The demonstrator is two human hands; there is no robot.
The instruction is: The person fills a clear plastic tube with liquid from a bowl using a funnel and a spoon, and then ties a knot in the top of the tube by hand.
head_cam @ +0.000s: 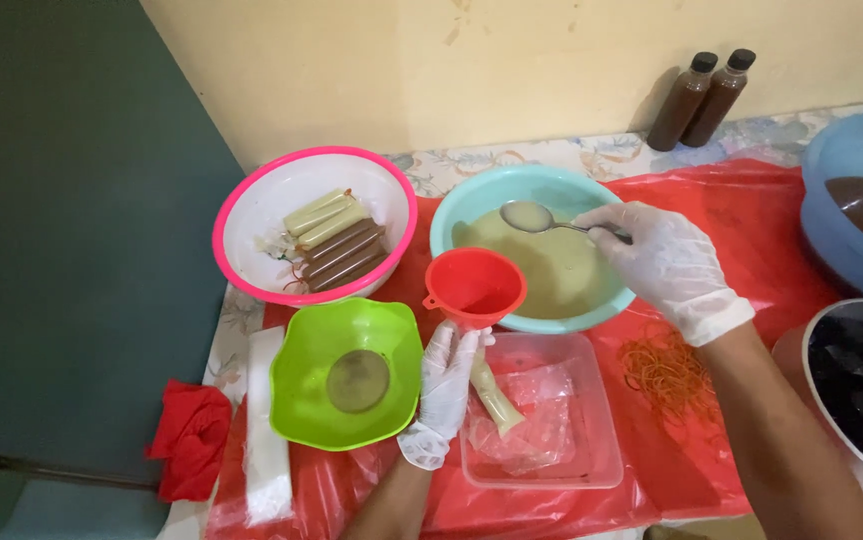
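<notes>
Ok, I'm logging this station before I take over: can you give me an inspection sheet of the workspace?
Surface: table under a red plastic sheet, flowered cloth at its edge.
Job's things: red funnel in a narrow plastic bag part-filled with pale liquid; metal spoon over a teal bowl of the same liquid.
Clutter: pink bowl of filled tubes, green bowl, clear tray, rubber bands, red cloth, two dark bottles, blue basin.
Grippers: gloved left hand grips funnel neck and bag; gloved right hand holds the spoon.
Cables: nothing seen.
Surroundings: yellow wall, dark green panel.
</notes>
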